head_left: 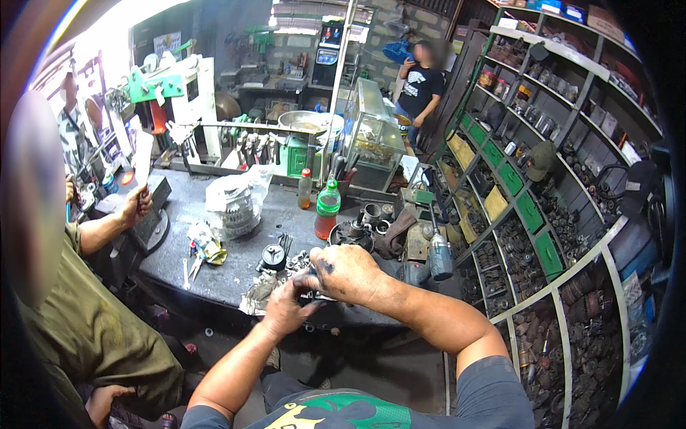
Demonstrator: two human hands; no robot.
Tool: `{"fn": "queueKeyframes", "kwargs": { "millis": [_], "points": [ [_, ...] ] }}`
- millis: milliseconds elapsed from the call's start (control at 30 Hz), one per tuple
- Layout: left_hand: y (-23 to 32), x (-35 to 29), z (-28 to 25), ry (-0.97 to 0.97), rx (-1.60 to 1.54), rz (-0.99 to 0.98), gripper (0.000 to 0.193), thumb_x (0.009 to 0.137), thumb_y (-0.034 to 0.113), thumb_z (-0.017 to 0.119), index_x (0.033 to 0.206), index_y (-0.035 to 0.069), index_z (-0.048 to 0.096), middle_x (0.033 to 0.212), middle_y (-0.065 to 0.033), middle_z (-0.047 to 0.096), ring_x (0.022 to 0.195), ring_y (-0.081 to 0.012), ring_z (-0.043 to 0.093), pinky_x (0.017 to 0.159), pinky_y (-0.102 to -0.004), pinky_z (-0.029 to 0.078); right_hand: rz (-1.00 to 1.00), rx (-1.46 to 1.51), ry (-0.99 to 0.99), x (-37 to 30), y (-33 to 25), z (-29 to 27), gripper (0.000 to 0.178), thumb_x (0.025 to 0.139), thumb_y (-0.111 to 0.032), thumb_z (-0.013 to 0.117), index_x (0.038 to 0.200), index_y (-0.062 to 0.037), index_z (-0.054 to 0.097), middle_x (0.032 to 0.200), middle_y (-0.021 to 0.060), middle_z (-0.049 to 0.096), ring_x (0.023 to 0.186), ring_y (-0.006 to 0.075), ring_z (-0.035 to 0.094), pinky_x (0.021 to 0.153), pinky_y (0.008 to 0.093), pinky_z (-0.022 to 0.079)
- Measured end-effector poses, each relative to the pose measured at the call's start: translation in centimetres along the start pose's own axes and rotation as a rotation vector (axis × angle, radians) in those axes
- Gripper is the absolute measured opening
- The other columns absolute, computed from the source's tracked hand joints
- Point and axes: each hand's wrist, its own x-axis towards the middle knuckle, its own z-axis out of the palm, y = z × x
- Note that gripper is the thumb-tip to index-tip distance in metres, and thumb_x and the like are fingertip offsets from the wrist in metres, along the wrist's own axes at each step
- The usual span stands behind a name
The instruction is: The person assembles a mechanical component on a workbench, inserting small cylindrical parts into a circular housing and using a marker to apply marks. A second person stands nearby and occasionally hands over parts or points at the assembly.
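My left hand (287,307) and my right hand (350,275) meet over the bench's front edge, the right one above and partly over the left. Both have their fingers closed, with dark grease stains on the skin. Whatever lies between them is mostly hidden. Just beyond, a black round part (273,255) rests among small loose metal pieces (299,262). A crumpled pale wrapping (257,296) lies left of my left hand. Behind my right hand stand a bottle of red liquid (328,214) and several greasy metal housings (353,234).
A bag-wrapped machine part (234,207), pliers (197,264) and a wrench (186,274) lie on the dark workbench (168,247). A blue power drill (440,257) stands right. One person (93,314) sits close left; another (421,86) stands far back. Parts shelves (529,164) line the right.
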Motion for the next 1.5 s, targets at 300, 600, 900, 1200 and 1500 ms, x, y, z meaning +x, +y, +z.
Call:
{"fn": "queueKeyframes", "kwargs": {
  "millis": [300, 600, 900, 1200, 1500],
  "points": [
    [3.0, 1.5, -1.8, -0.166, 0.15, -0.15, 0.064, 0.095, 0.018, 0.083, 0.15, 0.001, 0.055, 0.132, -0.0279, 0.073, 0.125, -0.0468, 0.069, 0.106, -0.0538, 0.055, 0.06, -0.122, -0.086, 0.9, 0.0, -0.9, 0.06, 0.1, -0.063, 0.069, 0.107, -0.0042, 0.081, 0.093, 0.0234, 0.08, 0.091, 0.0447, 0.08, 0.08, 0.0527, 0.065],
    [4.2, 3.0, -3.7, -0.169, 0.029, -0.07, 0.089, 0.091, 0.017, 0.088, 0.166, 0.007, 0.042, 0.148, -0.0233, 0.068, 0.135, -0.0407, 0.067, 0.115, -0.0498, 0.052, 0.091, -0.152, -0.178, 1.6, -0.9, -2.1, 0.038, 0.098, -0.035, 0.08, 0.117, -0.0028, 0.072, 0.098, 0.0225, 0.075, 0.103, 0.0412, 0.076, 0.09, 0.051, 0.062],
    [4.5, 4.1, -3.5, -0.115, 0.06, -0.024, 0.078, 0.096, 0.012, 0.08, 0.163, 0.001, 0.044, 0.131, -0.0196, 0.077, 0.125, -0.0351, 0.075, 0.11, -0.0447, 0.057, 0.069, -0.091, -0.208, 1.8, -1.0, -1.6, 0.042, 0.092, -0.02, 0.086, 0.126, -0.0036, 0.069, 0.107, 0.0223, 0.074, 0.109, 0.0427, 0.074, 0.096, 0.0502, 0.06],
    [5.4, 4.0, -3.5, -0.129, -0.076, -0.152, 0.069, 0.093, 0.013, 0.083, 0.155, 0.003, 0.054, 0.133, -0.0258, 0.074, 0.125, -0.0422, 0.073, 0.107, -0.0478, 0.058, -0.034, -0.197, 0.098, 1.3, 2.0, 0.6, 0.057, 0.098, -0.062, 0.072, 0.099, -0.006, 0.081, 0.082, 0.0194, 0.079, 0.08, 0.0439, 0.079, 0.075, 0.0533, 0.064],
    [5.2, 4.1, -4.0, -0.164, -0.055, -0.066, 0.067, 0.093, 0.015, 0.085, 0.152, 0.001, 0.056, 0.137, -0.0245, 0.073, 0.128, -0.0386, 0.072, 0.108, -0.0474, 0.058, -0.005, -0.021, -0.009, 0.6, 1.1, -0.2, 0.046, 0.092, -0.046, 0.085, 0.101, -0.0029, 0.072, 0.09, 0.0222, 0.073, 0.095, 0.0458, 0.074, 0.084, 0.0518, 0.061]
  ]
}}
